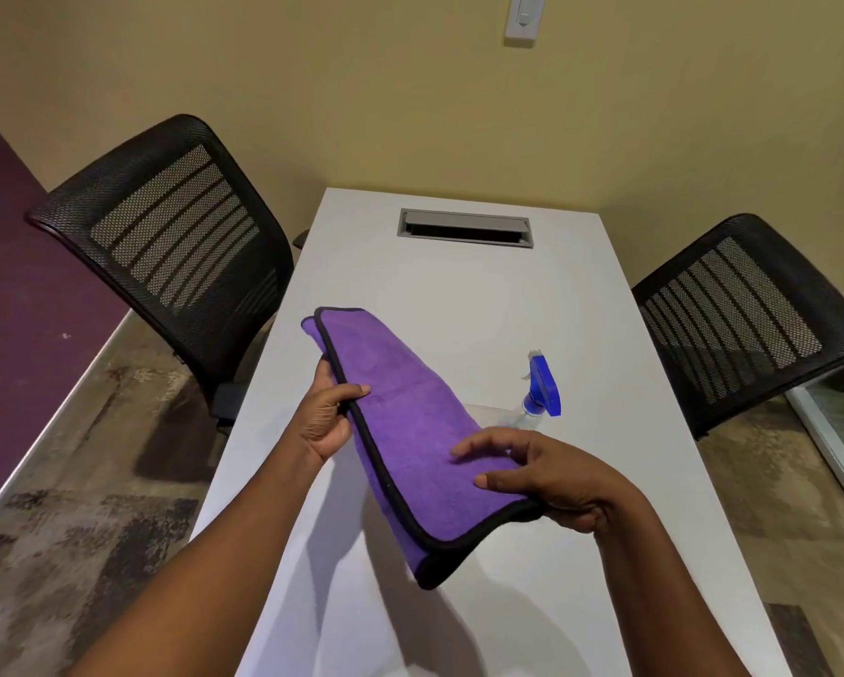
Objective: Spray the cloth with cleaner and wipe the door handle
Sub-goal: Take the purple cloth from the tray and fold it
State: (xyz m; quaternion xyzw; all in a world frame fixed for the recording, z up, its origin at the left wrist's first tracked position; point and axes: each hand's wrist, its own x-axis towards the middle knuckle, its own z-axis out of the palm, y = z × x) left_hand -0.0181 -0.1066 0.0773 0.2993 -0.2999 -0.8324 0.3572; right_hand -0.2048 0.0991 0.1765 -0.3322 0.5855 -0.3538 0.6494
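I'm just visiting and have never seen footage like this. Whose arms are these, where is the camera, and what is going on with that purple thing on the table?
There is no machine here: these are a person's two bare arms, filmed by one wide-angle camera worn on the head, looking forward and down. That explains the bent edges. The left hand and right hand together hold a folded purple cloth with black trim, lifted above a white table. A spray bottle with a blue head stands on the table just behind the right hand, untouched. Further back, a grey cable slot is set into the tabletop. Two black mesh chairs stand at the sides, one on the left and one on the right. No door handle is in view.
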